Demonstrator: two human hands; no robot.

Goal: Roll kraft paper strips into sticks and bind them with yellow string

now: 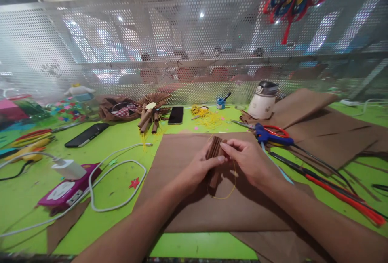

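Observation:
Between my two hands is a pleated strip of brown paper, its folds bunched together and tilted. My left hand is wrapped round it from the left, with the thumb across the front. On the other side, my right hand pinches the paper's right edge between thumb and fingers. A thin yellow thread hangs in a loop below the paper. Under both hands lies a large brown paper sheet.
Scissors with red handles and a blue glue gun lie at the right, before stacked brown paper and a white bottle. Behind are a phone, yellow thread and folded paper fans. A purple power strip stands left.

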